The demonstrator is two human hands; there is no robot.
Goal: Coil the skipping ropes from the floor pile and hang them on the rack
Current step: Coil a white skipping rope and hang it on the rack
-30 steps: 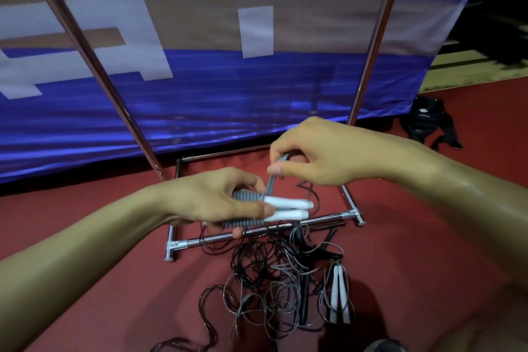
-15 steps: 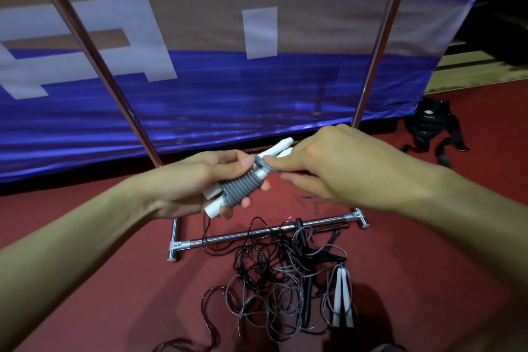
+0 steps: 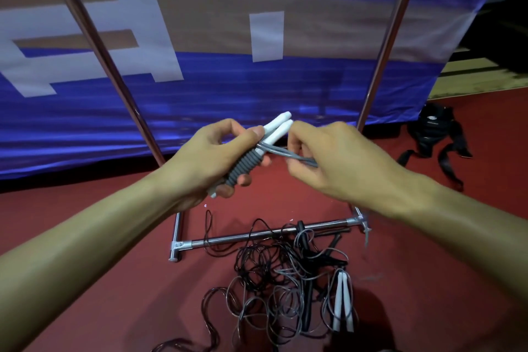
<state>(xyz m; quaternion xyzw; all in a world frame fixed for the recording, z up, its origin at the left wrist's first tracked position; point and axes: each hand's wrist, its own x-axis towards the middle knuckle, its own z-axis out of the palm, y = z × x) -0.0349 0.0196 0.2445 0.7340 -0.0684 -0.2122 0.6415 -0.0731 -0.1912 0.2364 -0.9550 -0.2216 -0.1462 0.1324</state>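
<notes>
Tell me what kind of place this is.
Probably a sports hall or gym: red sports flooring, a large blue printed banner behind a metal rack, and a pile of skipping ropes.

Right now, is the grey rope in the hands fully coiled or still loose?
Nearly coiled: grey rope wraps the white handles; right hand pinches a loose loop.

Dark red floor (image 3: 114, 308), matte and smooth. Behind, a large banner (image 3: 314, 88) hanging to the floor: deep blue below, tan band above, pale blocky shapes across it. At the far right, a strip of yellowish wooden flooring (image 3: 471, 81) under darkness. A black strapped bag (image 3: 431, 134) lying beside the banner's corner. Dim, bluish light.
</notes>
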